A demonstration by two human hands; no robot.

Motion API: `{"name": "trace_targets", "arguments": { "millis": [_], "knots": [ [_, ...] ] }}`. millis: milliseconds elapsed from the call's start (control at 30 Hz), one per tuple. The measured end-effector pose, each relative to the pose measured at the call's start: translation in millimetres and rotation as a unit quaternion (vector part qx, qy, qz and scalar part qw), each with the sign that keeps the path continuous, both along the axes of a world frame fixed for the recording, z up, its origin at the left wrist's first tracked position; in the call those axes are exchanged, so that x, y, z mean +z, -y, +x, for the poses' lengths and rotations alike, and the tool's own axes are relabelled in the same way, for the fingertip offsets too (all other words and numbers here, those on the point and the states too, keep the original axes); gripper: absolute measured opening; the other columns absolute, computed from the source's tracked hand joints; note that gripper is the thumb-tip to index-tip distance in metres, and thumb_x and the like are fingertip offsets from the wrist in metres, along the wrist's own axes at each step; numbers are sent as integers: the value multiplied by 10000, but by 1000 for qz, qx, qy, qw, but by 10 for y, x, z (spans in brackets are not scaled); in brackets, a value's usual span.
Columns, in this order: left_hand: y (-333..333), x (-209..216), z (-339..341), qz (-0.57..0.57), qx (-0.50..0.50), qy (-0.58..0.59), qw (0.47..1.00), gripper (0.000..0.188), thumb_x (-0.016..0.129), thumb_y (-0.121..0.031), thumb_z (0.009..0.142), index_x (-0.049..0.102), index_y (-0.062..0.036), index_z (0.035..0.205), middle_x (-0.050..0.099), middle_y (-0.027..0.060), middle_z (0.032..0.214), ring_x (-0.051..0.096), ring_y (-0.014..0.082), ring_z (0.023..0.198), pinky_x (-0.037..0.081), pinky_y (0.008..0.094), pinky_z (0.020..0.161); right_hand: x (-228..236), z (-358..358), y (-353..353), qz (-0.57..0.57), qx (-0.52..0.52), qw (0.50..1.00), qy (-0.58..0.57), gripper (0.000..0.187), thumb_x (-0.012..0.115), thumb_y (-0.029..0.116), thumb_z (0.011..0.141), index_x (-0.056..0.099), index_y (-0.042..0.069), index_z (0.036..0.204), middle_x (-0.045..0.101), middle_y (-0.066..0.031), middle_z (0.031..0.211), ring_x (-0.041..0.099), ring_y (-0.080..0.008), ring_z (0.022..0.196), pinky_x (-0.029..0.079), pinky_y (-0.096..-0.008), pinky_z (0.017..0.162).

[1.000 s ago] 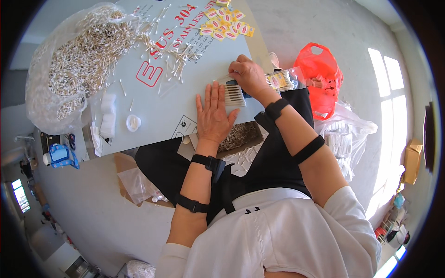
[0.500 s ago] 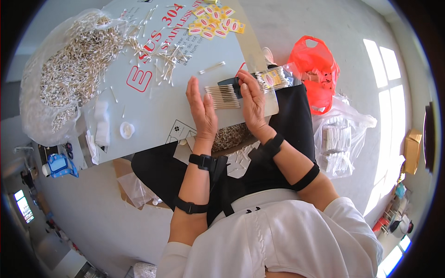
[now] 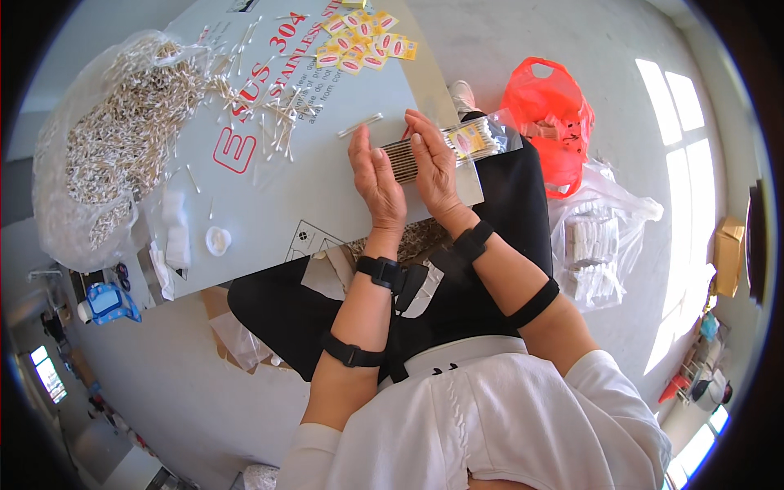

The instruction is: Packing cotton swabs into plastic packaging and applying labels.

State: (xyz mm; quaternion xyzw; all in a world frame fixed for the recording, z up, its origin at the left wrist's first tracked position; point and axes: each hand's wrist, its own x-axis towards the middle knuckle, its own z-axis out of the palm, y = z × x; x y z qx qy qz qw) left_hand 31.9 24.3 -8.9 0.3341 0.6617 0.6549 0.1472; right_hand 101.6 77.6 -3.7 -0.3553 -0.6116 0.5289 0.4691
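Observation:
A flat row of cotton swabs [image 3: 399, 160] lies side by side between my two hands, over the table's near right part. My left hand [image 3: 378, 186] has its fingers stretched out flat, its palm edge against the left ends of the row. On the other side my right hand [image 3: 435, 170] also holds its fingers straight and covers the row's right ends. Just beyond it lies a clear plastic bag [image 3: 505, 131] of cotton swabs with a yellow card [image 3: 471, 141] inside, reaching past the table edge. Whether the right fingers touch this bag is hidden.
Left on the grey table [image 3: 269, 212] sits a big clear bag of loose swabs [image 3: 131, 122]. Scattered swabs [image 3: 282, 118] and yellow cards [image 3: 367, 39] lie farther back. A small white dish [image 3: 218, 241] stands near the front edge. Right, on the floor, are a red bag [image 3: 551, 114] and a clear bag of packs [image 3: 592, 245].
My left hand has moved right, and the swab row has shifted right with it, closing the gap between my hands. A dark flat piece beside the row is now out of sight.

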Motion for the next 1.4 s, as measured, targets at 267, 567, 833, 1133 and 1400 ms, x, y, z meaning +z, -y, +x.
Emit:
{"name": "trace_targets", "arguments": {
  "millis": [267, 567, 833, 1133, 1400],
  "knots": [
    [11, 84, -38, -16, -49, 37, 998, 480, 427, -266, 1033, 402, 36, 1405, 393, 201, 1463, 385, 323, 1359, 313, 402, 1122, 143, 137, -142, 29, 31, 996, 74, 267, 550, 65, 949, 581, -9, 1204, 561, -154, 1325, 597, -275, 1102, 479, -348, 940],
    [358, 298, -94, -308, -182, -427, 831, 777, 619, -402, 895, 291, -45, 1503, 240, 143, 1584, 194, 285, 1478, 138, 515, 1185, 321, 644, -388, 399, 219, 772, 445, 680, 686, 282, 838, 414, 92, 1432, 412, -68, 1492, 319, -224, 1417, 228, -437, 1184],
    [337, 220, -72, -325, -198, -427, 820, 773, 572, -423, 921, 257, -41, 1515, 202, 148, 1596, 166, 297, 1484, 125, 518, 1189, 94, 632, -414, 439, 210, 766, 420, 552, 631, 276, 879, 489, 109, 1385, 495, -41, 1431, 405, -207, 1366, 239, -431, 1183],
    [337, 214, -35, -339, -198, -422, 817, 764, 584, -368, 925, 238, -37, 1521, 186, 148, 1601, 159, 292, 1487, 122, 505, 1194, 140, 1001, -667, 299, 25, 826, 478, 527, 492, 383, 973, 405, 218, 1465, 328, -110, 1535, 261, -289, 1441, 138, -536, 1167],
    [190, 211, 141, -340, -191, -413, 823, 811, 615, -389, 903, 229, -42, 1526, 182, 142, 1606, 159, 281, 1489, 117, 492, 1197, -48, 1058, -641, 204, 99, 874, 429, 467, 396, 406, 1019, 455, 213, 1440, 341, -139, 1521, 267, -288, 1437, 134, -482, 1178]
  ]
}}
